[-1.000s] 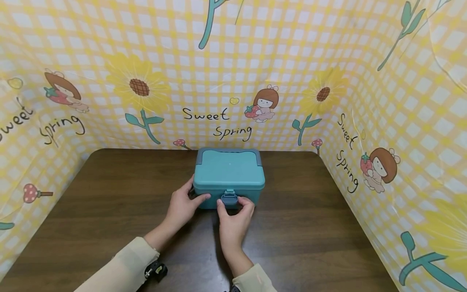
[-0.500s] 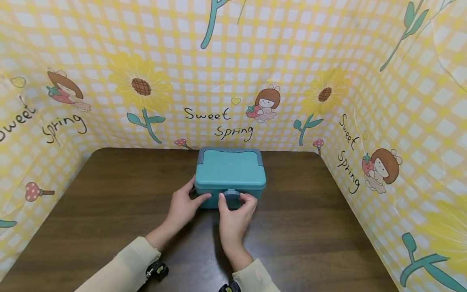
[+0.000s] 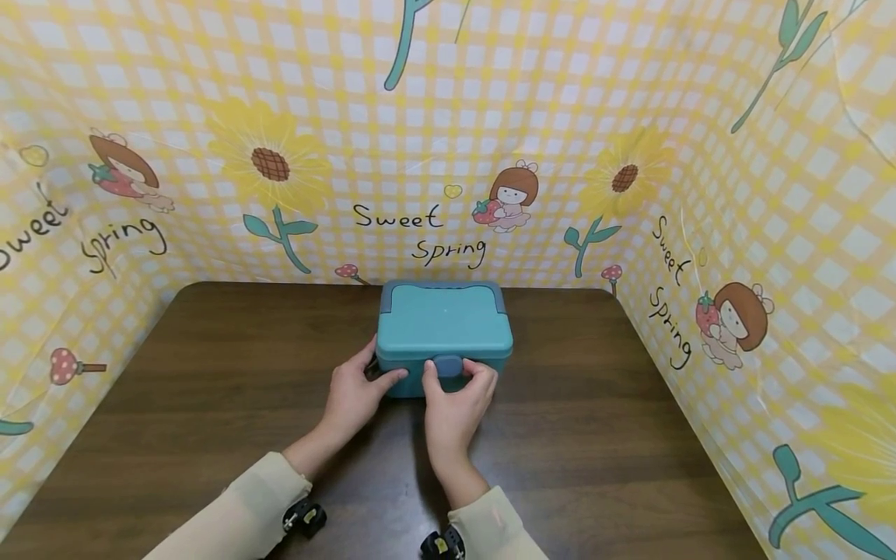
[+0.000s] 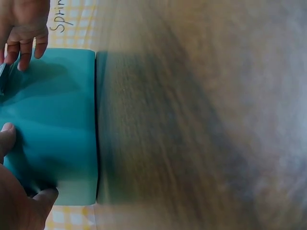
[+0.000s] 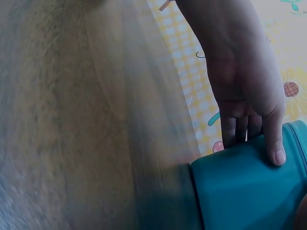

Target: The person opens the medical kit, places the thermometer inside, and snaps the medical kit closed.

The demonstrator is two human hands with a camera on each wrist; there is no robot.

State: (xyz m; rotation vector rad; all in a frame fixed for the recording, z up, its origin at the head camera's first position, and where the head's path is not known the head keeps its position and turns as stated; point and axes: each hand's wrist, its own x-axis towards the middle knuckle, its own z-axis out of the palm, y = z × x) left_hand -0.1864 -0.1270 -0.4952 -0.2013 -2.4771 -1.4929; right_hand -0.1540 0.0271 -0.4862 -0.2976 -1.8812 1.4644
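Note:
A teal lidded box (image 3: 444, 323) with a blue-grey handle folded along its back edge sits at the far middle of the table, lid down. My left hand (image 3: 355, 393) grips its left front corner, thumb on the front wall and fingers round the side; the right wrist view shows that same thumb (image 5: 276, 148) flat on the teal wall. On the front, my right hand (image 3: 455, 412) pinches a blue-grey latch (image 3: 449, 366) between thumb and index finger. The latch stands raised, its upper edge close under the lid rim. The box's interior is hidden.
The dark wood table (image 3: 595, 435) spreads around the box. A yellow checked cloth (image 3: 434, 117) with printed flowers and lettering rises behind and on both sides, close to the box's back. Black straps with small devices (image 3: 304, 517) sit on both wrists.
My right hand has shifted slightly upward, and the latch it pinches has swung up from a lower, hanging position. The left hand keeps its grip on the box corner.

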